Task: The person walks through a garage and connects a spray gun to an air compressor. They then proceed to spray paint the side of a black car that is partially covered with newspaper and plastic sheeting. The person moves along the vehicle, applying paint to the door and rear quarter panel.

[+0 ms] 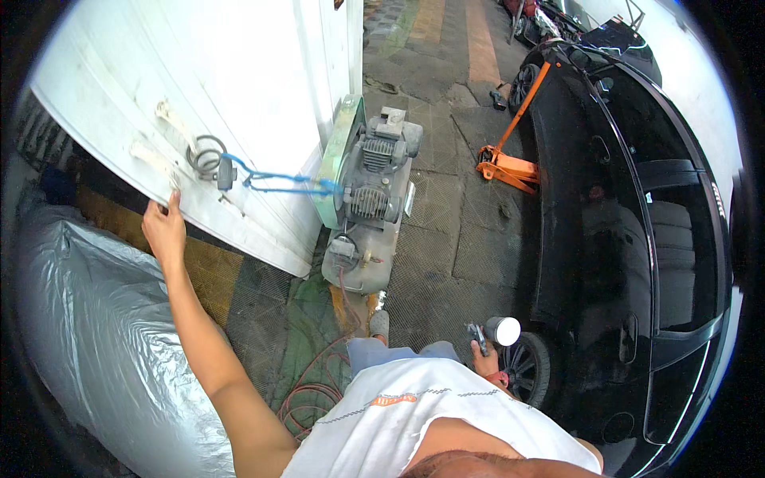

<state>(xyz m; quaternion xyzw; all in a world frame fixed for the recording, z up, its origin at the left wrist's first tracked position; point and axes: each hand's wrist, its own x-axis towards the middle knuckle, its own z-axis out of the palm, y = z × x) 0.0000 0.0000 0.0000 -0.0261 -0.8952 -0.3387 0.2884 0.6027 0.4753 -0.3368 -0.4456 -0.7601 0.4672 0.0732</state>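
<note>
My left arm reaches out to the left, and my left hand [165, 229] has its fingers closed on the edge of a large white door [247, 103]. Beside those fingers are two pale handle-like fittings, and a dark coiled cable [209, 157] hangs by a grey plug or box on the door. Low at my right side, my right hand [484, 362] is wrapped round a spray gun [478, 338] with a grey cup [503, 331] topped by a white lid. The gun is close to the rear wheel of a black car.
An air compressor [370, 199] stands ahead, with blue cord between it and the door. A red hose [311, 390] lies coiled by my feet. On the right are the black car [590, 215] and an orange floor jack [510, 167]. Silver plastic sheeting [103, 334] bulges at left.
</note>
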